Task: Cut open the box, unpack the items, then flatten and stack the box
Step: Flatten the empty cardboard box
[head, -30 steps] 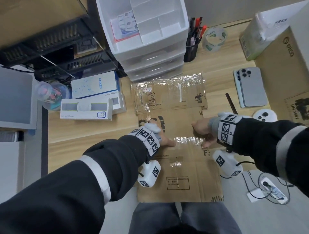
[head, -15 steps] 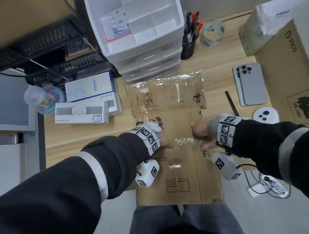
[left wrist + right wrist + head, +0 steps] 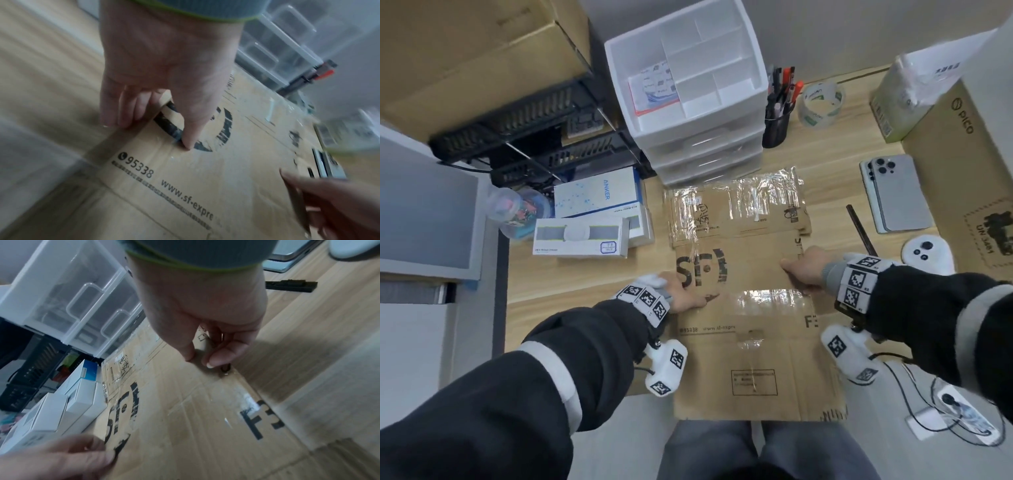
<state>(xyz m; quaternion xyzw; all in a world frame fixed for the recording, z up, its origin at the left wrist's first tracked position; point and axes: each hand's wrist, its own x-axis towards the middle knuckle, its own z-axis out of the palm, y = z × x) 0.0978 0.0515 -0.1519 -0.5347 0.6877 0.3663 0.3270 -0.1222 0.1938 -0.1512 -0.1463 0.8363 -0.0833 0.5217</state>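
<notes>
The flattened brown cardboard box [image 3: 750, 346] lies on the wooden desk, its near end hanging over the front edge. My left hand [image 3: 683, 293] grips its left edge, thumb on top over the black logo and fingers curled at the side, which the left wrist view shows for that hand [image 3: 152, 129]. My right hand [image 3: 803, 270] pinches the right edge between thumb and forefinger, clear in the right wrist view [image 3: 201, 360]. The unpacked white product boxes [image 3: 580, 238] sit stacked to the left.
A white drawer unit [image 3: 698, 102] stands behind the box. A pen cup [image 3: 777, 126] and tape roll [image 3: 820, 104] are at the back. To the right lie a black cutter [image 3: 859, 229], a phone [image 3: 897, 192], a white controller [image 3: 928, 253] and a large carton [image 3: 969, 164].
Both hands have slid a little outward to the box's side edges. The box stays flat on the desk. The head view has shifted slightly.
</notes>
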